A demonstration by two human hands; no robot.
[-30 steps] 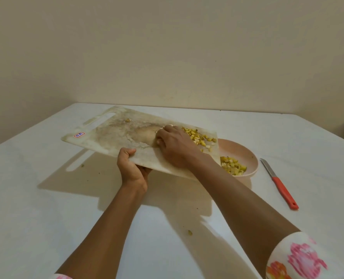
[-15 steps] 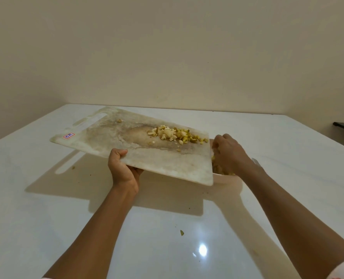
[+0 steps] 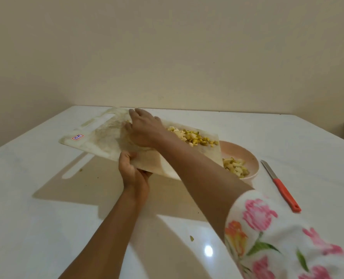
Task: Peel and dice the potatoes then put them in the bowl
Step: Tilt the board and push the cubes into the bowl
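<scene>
My left hand (image 3: 134, 171) grips the near edge of a stained white cutting board (image 3: 98, 139), held lifted and tilted, its right end over a pink bowl (image 3: 241, 153). A pile of diced potato (image 3: 191, 136) lies on the board near that right end. More diced potato (image 3: 235, 167) sits in the bowl. My right hand (image 3: 143, 129) rests on the middle of the board with its fingers spread and straight, left of the pile.
A knife with a red handle (image 3: 283, 190) lies on the white table (image 3: 46, 218) right of the bowl. A small scrap (image 3: 191, 238) lies on the table near my right arm. A wall stands behind the table.
My right hand has moved from the bowl at the board's right end back onto the middle of the board. The board stays lifted in my left hand.
</scene>
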